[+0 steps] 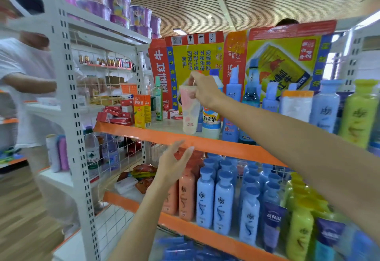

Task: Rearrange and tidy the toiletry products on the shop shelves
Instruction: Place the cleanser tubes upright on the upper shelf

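right hand [202,90] is pinching the crimped top end of a pale pink tube [189,109], cap end down and sitting on the upper shelf [174,135] or just over it, can't tell which. tiny print on the tube is too blurry to read. at its 3 o'clock, touching or nearly, there's a white bottle [211,120] labelled 消毒液. at 9 o'clock an orange carton [141,110] reading 鲜果橙, with a bare strip of shelf between them. behind it all, a flattened red bull box [197,55] is standing on its side, showing 红牛 and 保健食品.

left hand [173,165] is hovering with fingers loose and spread, gripping nothing, just in front of the shelf's orange front edge and above the orange bottles [186,195] on the lower shelf. at their 3 o'clock, rows of light blue bottles [223,203] are packed tight, then a purple tube [273,223] reading 高保湿.
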